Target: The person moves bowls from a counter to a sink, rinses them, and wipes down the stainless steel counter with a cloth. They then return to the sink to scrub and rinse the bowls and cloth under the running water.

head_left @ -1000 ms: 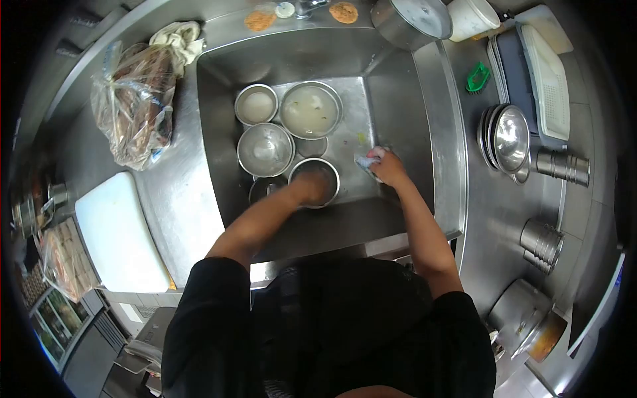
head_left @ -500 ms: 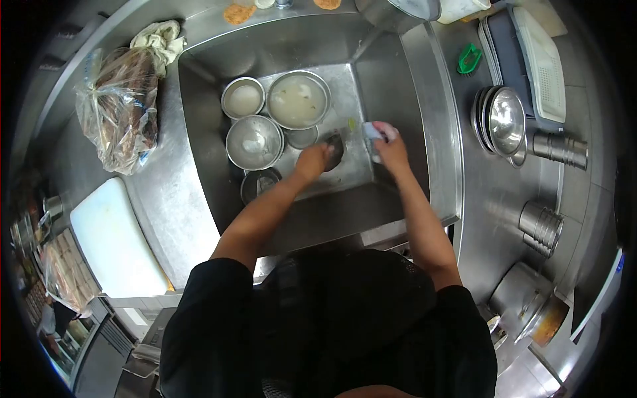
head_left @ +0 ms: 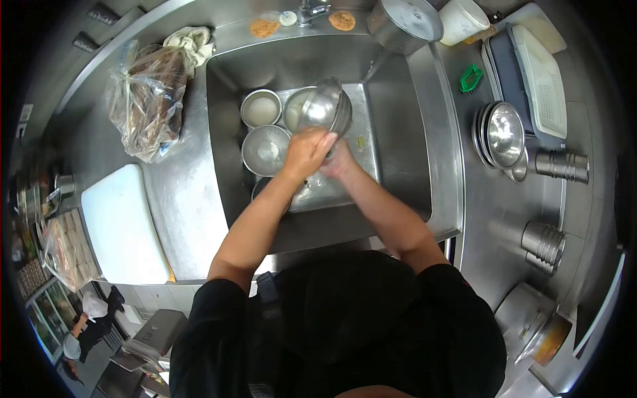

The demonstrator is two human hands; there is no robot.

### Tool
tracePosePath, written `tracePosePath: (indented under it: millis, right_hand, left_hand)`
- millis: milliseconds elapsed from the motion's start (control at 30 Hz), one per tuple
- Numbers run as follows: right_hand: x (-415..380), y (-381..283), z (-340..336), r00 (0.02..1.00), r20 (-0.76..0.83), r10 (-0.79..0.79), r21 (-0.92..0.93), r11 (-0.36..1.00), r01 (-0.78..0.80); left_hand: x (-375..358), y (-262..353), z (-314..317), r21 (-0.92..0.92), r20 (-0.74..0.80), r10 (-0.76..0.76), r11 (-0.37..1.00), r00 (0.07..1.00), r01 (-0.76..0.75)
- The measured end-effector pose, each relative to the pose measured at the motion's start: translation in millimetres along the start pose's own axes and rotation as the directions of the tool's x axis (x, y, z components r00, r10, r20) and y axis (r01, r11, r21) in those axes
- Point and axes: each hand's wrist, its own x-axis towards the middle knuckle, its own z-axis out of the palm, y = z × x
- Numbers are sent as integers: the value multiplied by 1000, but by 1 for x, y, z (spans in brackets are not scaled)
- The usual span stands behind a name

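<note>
Over the steel sink [head_left: 405, 119], my left hand [head_left: 308, 151] grips the near rim of a shiny metal bowl [head_left: 324, 106], which is tilted up. My right hand [head_left: 337, 161] is close beside it, low at the bowl's near side; its fingers are mostly hidden and blurred. Behind the raised bowl stands a larger round pan [head_left: 292, 109] with cloudy liquid, partly covered from view. To the left are a small pan of cloudy water [head_left: 261, 108] and a wide bowl [head_left: 265, 150]. A dark container [head_left: 263, 189] sits partly under my left forearm.
On the left counter lie a plastic-bagged item [head_left: 151, 99], a cloth [head_left: 191, 46] and a white board [head_left: 125, 225]. The right side holds a green brush [head_left: 470, 78], stacked bowls [head_left: 504, 136] and metal cups [head_left: 544, 245]. A tall pot [head_left: 405, 25] stands behind. Another person [head_left: 86, 325] is far left.
My hands have come together near the sink's middle, the right one moving left. A metal bowl is now raised and tilted in my left hand. The white-blue item at my right hand is out of sight.
</note>
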Motion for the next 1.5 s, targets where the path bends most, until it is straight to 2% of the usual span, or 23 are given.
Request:
tracePosePath:
  millis: [167, 233, 300, 367, 433, 500, 567, 600, 633, 700, 733, 800, 833, 900, 967, 1033, 1100, 1167, 1200, 1300, 1367, 1433, 1500]
  right_hand:
    - [-31, -5, 78, 959, -264, -102, -220, 974, 43]
    - [-35, -26, 80, 878, -413, -241, -501, 866, 2]
    - [-22, -65, 62, 863, -405, -304, -642, 766, -32]
    - [-25, -83, 56, 854, -381, -353, -765, 639, -77]
    - [-39, -95, 77, 842, -341, -418, -866, 488, -109]
    - [-70, -93, 106, 899, -269, -347, -879, 471, -81]
    - [-98, -87, 136, 950, -239, -202, -961, 187, -202]
    - [-77, -86, 116, 984, -107, -145, -981, 177, -80]
    - [-64, -87, 94, 984, -107, -140, -981, 174, -82]
    - [-60, -69, 98, 974, -9, -224, -954, -291, -76]
    - [-64, -53, 99, 961, 83, -262, -946, -323, -6]
    - [-49, -21, 88, 966, 167, -196, -866, -498, 49]
    - [-51, -6, 86, 975, 136, -174, -833, -554, 18]
    - [-60, 2, 74, 987, 145, -71, -849, -520, 87]
    - [-62, -6, 49, 988, 152, 29, -864, -481, 147]
    - [-60, -23, 19, 931, 301, 207, -441, -835, 328]
    - [-63, -39, 59, 972, 110, 210, -391, -890, 236]
    - [-48, -31, 53, 851, 500, -160, -523, -839, 150]
    - [-41, -18, 57, 862, 429, -269, -624, -778, 68]
    - [-52, -4, 62, 979, 196, -59, -785, -608, 121]
    - [-49, -17, 53, 988, 148, 43, -641, -757, 129]
    - [-36, -34, 48, 918, 365, -157, -498, -866, 50]
    - [-37, -15, 67, 850, 426, -309, -591, -806, 3]
  left_hand:
    - [18, -32, -6, 182, 44, -217, 962, 975, 206]
    - [10, -12, -7, 149, 188, -431, 901, 883, 408]
    - [-1, -13, -3, 27, 95, -335, 942, 937, 334]
    - [-5, -12, -14, -182, 204, -563, 782, 801, 596]
    - [1, -15, -22, -602, 202, -630, 524, 750, 603]
    - [4, -55, -30, -641, 203, -683, 450, 702, 623]
    - [4, -67, -30, -507, 150, -689, 562, 709, 653]
    - [6, -77, -30, -349, 107, -682, 655, 723, 670]
    - [2, -107, -28, 3, 155, -697, 709, 701, 705]
    - [1, -77, -22, 109, 246, -857, 488, 453, 866]
    - [-3, -58, -16, 110, 243, -860, 485, 450, 868]
    - [-13, -31, -7, -305, 465, -827, 186, 317, 934]
    - [-14, -39, -10, -425, 546, -762, 106, 348, 899]
    - [-41, -123, 20, -571, 396, -740, 266, 544, 777]
    - [-28, -77, -13, -494, 415, -771, 255, 483, 831]
    - [-32, -52, -25, -408, 429, -803, 237, 414, 882]
    - [-32, -39, -20, -391, 454, -765, 290, 457, 874]
    - [-25, -28, -17, -443, 479, -737, 267, 478, 856]
    - [-19, -28, -18, -433, 440, -763, 282, 474, 856]
    - [-13, -35, -33, -411, 390, -777, 333, 494, 849]
    - [-18, -35, -40, -368, 398, -769, 367, 501, 854]
    - [-17, -35, -31, -377, 381, -768, 379, 514, 845]
    - [-10, -37, -27, -364, 414, -750, 383, 516, 849]
